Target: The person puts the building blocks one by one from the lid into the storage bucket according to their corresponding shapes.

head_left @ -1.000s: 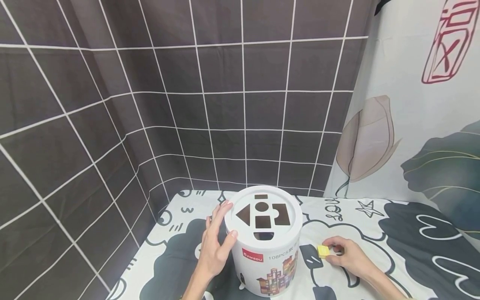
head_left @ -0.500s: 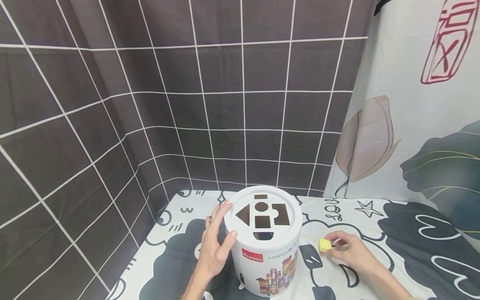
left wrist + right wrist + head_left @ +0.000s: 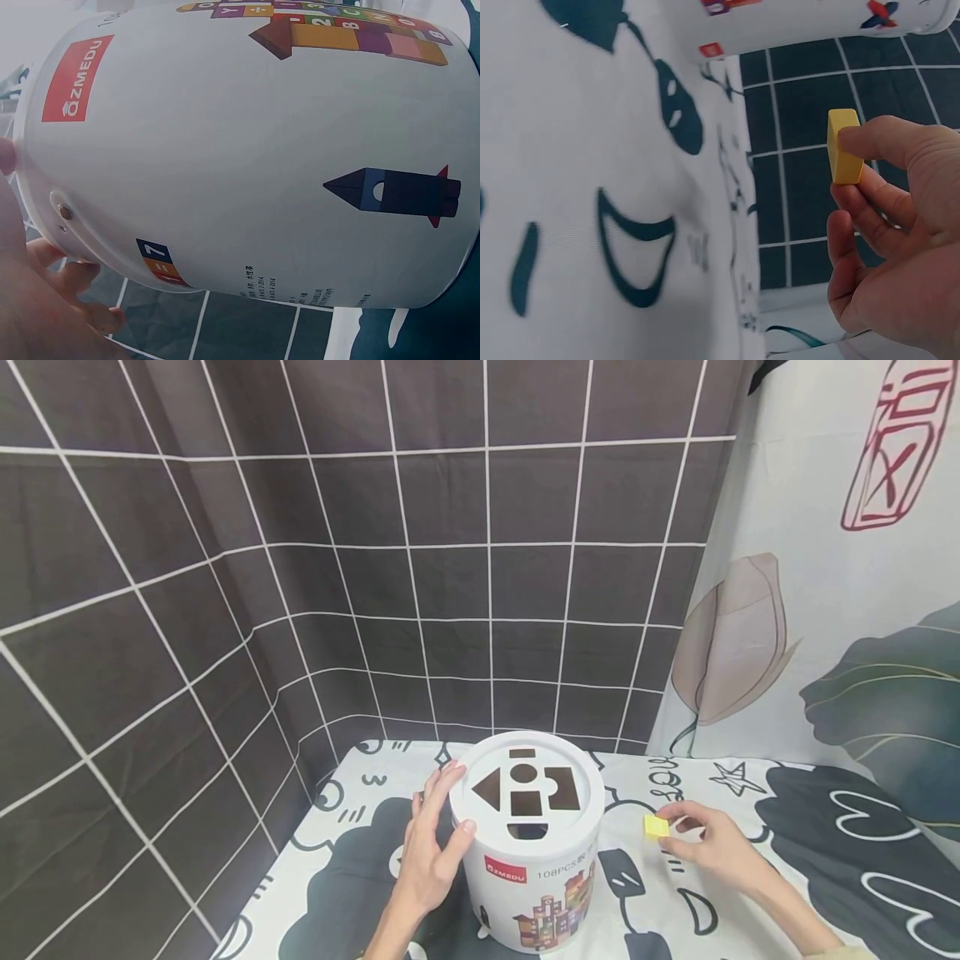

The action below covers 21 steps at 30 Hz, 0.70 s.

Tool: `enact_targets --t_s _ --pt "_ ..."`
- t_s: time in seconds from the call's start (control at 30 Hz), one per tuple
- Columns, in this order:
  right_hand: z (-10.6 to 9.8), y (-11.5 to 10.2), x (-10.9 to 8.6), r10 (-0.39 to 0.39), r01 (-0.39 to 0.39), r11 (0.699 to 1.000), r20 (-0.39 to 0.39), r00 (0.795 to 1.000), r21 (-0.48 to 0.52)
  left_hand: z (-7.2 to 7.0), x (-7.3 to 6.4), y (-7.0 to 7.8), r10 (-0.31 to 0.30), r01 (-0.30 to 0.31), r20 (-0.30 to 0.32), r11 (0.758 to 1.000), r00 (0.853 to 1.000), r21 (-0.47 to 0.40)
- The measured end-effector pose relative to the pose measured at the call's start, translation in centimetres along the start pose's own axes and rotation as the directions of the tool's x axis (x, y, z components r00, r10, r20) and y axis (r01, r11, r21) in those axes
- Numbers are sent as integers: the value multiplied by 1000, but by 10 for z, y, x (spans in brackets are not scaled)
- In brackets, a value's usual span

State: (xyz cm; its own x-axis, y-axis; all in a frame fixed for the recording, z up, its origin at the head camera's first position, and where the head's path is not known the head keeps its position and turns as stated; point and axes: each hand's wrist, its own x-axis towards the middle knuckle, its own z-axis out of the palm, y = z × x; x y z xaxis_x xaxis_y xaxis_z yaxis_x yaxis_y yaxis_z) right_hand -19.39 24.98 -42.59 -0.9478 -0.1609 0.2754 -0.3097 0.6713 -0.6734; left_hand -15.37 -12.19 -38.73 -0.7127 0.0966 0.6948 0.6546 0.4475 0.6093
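My right hand (image 3: 708,842) pinches a small yellow block (image 3: 656,827) between thumb and fingers, held up off the cloth to the right of a white bucket (image 3: 517,885). In the right wrist view the yellow block (image 3: 844,146) stands out flat-sided at the fingertips. The bucket's round white lid (image 3: 468,818) has several cut-out holes, among them a triangle, a circle and a square. Against the bucket's left side rests my left hand (image 3: 431,860), thumb and fingers spread along the lid's rim. In the left wrist view that hand (image 3: 45,300) touches the lid end of the bucket.
A white cloth (image 3: 405,768) with black cartoon drawings covers the table. Behind it and on the left hangs a dark curtain (image 3: 442,577) with a white grid. To the right hangs a pale curtain (image 3: 780,610) with leaf prints.
My right hand has lifted the yellow block off the cloth and moved it up and slightly away from me. The left hand and the bucket stay where they were.
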Motion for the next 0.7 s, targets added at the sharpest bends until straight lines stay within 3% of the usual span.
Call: enact_targets --t_s 0.23,0.47,0.7 --pt "-9 -10 2 -18 18 1000 -5 1000 -2 0 0 0 2 -2 -2 1000 1000 -4" --pt "-19 -20 4 -111 111 994 -41 993 -4 1 1 1 0 0 -1 1000 1000 10" --pt "-30 -31 9 -130 129 992 -58 990 -14 0 1 1 -2 2 1 1000 1000 8"
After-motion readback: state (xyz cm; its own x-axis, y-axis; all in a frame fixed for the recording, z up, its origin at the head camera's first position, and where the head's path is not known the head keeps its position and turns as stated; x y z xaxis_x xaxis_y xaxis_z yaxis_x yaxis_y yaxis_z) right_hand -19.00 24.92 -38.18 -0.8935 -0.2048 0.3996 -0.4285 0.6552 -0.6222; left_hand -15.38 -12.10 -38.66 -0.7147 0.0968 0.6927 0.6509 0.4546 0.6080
